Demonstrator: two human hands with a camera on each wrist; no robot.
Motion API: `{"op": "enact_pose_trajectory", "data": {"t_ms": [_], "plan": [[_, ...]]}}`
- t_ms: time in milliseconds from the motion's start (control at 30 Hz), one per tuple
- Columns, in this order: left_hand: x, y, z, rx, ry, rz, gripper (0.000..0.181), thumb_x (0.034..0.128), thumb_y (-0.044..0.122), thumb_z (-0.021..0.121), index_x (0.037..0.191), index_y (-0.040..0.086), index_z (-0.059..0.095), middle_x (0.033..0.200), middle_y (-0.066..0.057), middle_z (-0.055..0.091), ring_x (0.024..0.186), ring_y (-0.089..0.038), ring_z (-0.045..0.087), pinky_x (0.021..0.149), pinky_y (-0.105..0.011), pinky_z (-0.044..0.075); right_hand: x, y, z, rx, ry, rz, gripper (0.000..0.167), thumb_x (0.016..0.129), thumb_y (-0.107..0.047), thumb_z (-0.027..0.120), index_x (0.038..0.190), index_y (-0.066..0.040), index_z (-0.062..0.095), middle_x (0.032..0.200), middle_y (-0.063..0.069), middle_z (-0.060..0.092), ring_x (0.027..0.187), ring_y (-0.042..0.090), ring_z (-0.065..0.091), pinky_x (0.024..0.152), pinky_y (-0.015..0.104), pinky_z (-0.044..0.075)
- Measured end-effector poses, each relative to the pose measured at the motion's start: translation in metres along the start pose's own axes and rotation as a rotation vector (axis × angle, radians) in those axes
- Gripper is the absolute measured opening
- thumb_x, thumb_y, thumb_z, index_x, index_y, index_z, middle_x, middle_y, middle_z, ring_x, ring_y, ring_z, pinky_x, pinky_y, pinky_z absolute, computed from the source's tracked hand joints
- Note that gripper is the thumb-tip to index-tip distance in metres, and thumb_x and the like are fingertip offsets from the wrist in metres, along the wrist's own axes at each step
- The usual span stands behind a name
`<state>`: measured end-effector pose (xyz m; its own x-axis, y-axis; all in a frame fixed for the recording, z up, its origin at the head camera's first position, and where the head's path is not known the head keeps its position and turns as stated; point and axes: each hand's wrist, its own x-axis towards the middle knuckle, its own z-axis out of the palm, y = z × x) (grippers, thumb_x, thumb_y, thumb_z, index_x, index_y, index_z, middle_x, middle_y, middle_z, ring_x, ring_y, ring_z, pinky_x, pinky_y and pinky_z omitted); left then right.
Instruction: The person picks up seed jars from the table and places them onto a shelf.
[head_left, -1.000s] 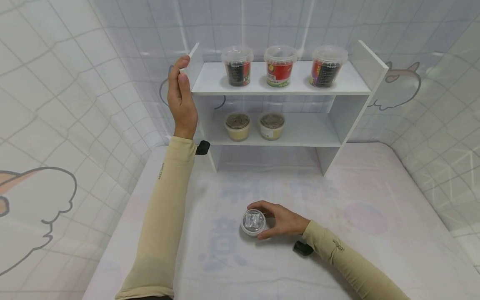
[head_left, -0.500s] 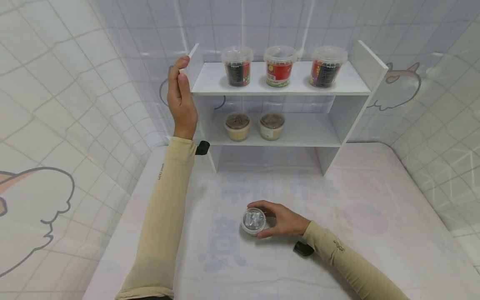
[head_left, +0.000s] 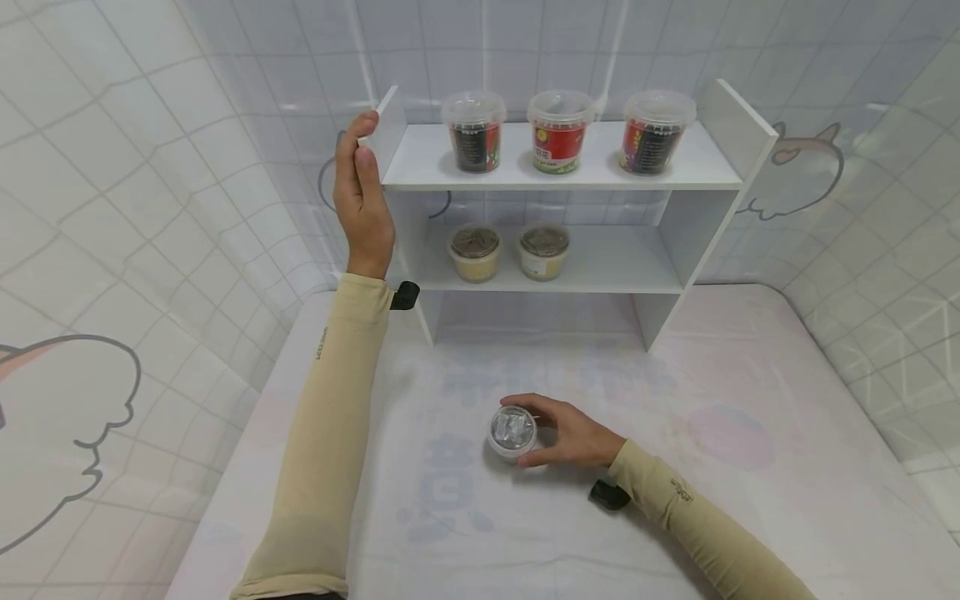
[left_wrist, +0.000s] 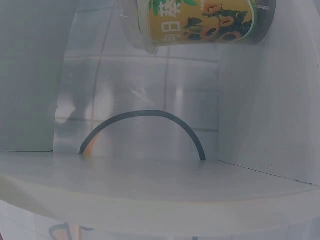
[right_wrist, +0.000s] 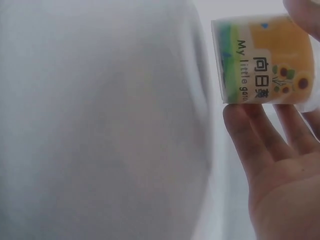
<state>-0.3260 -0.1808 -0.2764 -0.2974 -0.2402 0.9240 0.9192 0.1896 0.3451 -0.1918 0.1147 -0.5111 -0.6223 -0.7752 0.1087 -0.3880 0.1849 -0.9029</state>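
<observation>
My right hand [head_left: 572, 433] grips a small clear plastic cup [head_left: 513, 431] over the cloth, its thumb and fingers on opposite sides. The cup's orange and green label [right_wrist: 260, 62] with printed sunflowers shows in the right wrist view. My left hand [head_left: 365, 204] rests with extended fingers against the outer side of the white shelf's left panel [head_left: 390, 129]. Two lidded cups with pale yellow sides, a left one [head_left: 475, 257] and a right one [head_left: 543, 254], stand on the middle board.
The upper board [head_left: 517, 179] bears three red and black labelled cups: left [head_left: 476, 146], middle [head_left: 558, 146] and right [head_left: 651, 146]. The shelf's legs stand on a pale printed cloth [head_left: 450, 542]. White tile-patterned sheets [head_left: 225, 208] enclose the back and sides.
My right hand has moved slightly away from me and to the right, carrying the plastic cup along. The left hand stays at the shelf panel.
</observation>
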Motion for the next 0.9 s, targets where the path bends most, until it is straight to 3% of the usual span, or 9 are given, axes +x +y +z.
{"op": "enact_pose_trajectory", "data": {"t_ms": [200,433,667,900], "plan": [[0.000,0.000,0.000,-0.002,-0.001,-0.004,0.033,0.1043,-0.012,0.032,0.129,-0.014,0.054,0.133,-0.027,0.057,0.134,-0.027,0.050,0.119,-0.045,0.032,0.001,0.001,-0.005,0.028,0.043,-0.018,0.086,0.079,-0.021,0.090,0.151,-0.012,0.045,0.145,-0.006,0.053,0.132,0.018,0.052,0.111,0.036,0.044],[0.000,0.002,0.000,0.008,0.000,-0.003,0.033,0.1043,-0.012,0.032,0.129,-0.016,0.053,0.133,-0.028,0.057,0.133,-0.028,0.050,0.118,-0.045,0.032,0.000,0.001,-0.011,0.094,0.085,0.007,0.084,0.079,-0.020,0.090,0.151,-0.021,0.046,0.143,-0.005,0.055,0.130,0.019,0.054,0.110,0.039,0.046],[0.000,0.003,0.001,0.008,0.000,0.000,0.032,0.1043,-0.012,0.032,0.128,-0.015,0.054,0.133,-0.027,0.057,0.133,-0.028,0.050,0.118,-0.045,0.033,-0.001,-0.006,-0.019,0.140,0.137,0.005,0.084,0.080,-0.011,0.088,0.152,-0.014,0.046,0.144,0.000,0.054,0.128,0.022,0.056,0.109,0.042,0.046],[0.000,0.003,0.001,0.015,0.003,-0.001,0.032,0.1043,-0.012,0.032,0.128,-0.015,0.054,0.133,-0.027,0.057,0.133,-0.027,0.050,0.118,-0.045,0.033,-0.003,-0.010,-0.033,0.139,0.206,0.017,0.079,0.082,-0.012,0.087,0.150,-0.026,0.048,0.144,0.001,0.054,0.127,0.023,0.056,0.111,0.046,0.044]]}}
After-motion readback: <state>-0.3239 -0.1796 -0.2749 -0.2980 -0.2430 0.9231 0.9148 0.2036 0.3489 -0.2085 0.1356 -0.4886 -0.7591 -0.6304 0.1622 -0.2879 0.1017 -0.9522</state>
